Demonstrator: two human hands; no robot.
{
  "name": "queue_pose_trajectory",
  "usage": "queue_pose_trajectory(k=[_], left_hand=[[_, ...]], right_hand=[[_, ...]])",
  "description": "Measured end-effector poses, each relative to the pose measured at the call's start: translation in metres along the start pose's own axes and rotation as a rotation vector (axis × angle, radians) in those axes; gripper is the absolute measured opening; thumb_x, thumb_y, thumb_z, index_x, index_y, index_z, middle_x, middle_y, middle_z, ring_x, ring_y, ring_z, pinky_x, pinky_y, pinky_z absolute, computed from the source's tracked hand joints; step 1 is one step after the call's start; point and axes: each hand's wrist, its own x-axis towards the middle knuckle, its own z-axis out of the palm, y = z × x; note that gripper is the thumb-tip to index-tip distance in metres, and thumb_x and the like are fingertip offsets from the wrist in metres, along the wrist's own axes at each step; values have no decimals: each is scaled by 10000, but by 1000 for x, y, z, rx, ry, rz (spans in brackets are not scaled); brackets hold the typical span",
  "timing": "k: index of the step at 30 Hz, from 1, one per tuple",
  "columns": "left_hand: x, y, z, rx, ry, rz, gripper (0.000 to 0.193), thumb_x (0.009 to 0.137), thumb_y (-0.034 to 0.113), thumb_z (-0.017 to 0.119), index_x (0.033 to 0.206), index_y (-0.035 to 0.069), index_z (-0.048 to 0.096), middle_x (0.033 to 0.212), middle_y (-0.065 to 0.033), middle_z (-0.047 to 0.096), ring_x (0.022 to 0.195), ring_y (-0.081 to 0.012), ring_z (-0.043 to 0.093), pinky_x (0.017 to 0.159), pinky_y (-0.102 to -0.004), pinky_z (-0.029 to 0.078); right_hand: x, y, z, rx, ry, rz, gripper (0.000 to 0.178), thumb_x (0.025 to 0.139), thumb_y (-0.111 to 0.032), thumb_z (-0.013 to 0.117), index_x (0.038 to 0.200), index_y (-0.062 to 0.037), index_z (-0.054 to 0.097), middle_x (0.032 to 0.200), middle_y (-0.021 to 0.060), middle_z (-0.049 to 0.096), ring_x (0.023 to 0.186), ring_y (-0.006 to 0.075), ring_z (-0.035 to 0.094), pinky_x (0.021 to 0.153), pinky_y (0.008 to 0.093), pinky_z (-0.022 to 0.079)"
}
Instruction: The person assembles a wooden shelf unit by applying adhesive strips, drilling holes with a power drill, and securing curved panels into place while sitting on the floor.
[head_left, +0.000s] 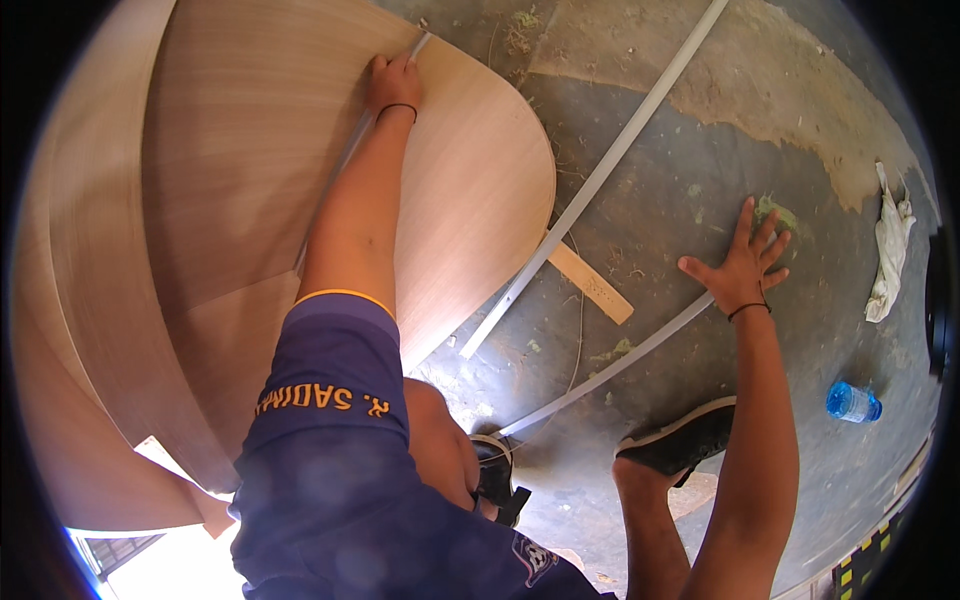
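Observation:
My left hand (393, 85) is closed around the far end of a thin grey strip (345, 160), which lies along a light wood-grain panel (480, 150) with a rounded edge. My left forearm hides part of that strip. Off to the right, my right hand (748, 262) is spread wide with its palm down over the concrete floor. Close to its wrist ends another flat grey strip (620, 366), which reaches back to my shoe. A longer pale strip (610, 160) slants between the two hands, passing near a short wooden slat (590, 284) beside the panel.
Curved wood-grain boards (95, 230) rise at the left. On the floor (690, 170) at the right are a blue plastic bottle (854, 402) and a crumpled white cloth (890, 245). My black shoe (680, 437) is planted below the right hand. A thin wire (579, 340) loops near the slat.

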Motion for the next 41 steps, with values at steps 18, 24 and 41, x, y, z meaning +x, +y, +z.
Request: queue_pose_trajectory(k=[18, 24, 41], left_hand=[[-7, 8, 1, -87, -15, -70, 226, 911, 295, 505, 1034, 162, 640, 1107, -89, 601, 984, -291, 598, 771, -437, 490], [1, 0, 12, -69, 18, -34, 228, 907, 243, 511, 1097, 162, 608, 1173, -111, 564, 1014, -318, 589, 816, -449, 487], [10, -8, -3, 239, -89, 242, 327, 886, 163, 487, 1190, 262, 558, 1136, -114, 556, 968, -321, 625, 812, -468, 505]], right_hand=[[0, -2, -5, -11, -34, 22, 1340, 489, -616, 801, 1512, -243, 19, 1553, 194, -97, 1409, 428, -150, 1040, 683, -26], [0, 0, -2, 6, -2, 8, 1336, 490, -613, 799, 1512, -241, 23, 1554, 195, -89, 1409, 429, -147, 1041, 682, -20], [0, 0, -3, -4, -13, 12, 1341, 494, -629, 794, 1512, -236, 13, 1554, 196, -82, 1410, 425, -148, 1043, 678, -34]])
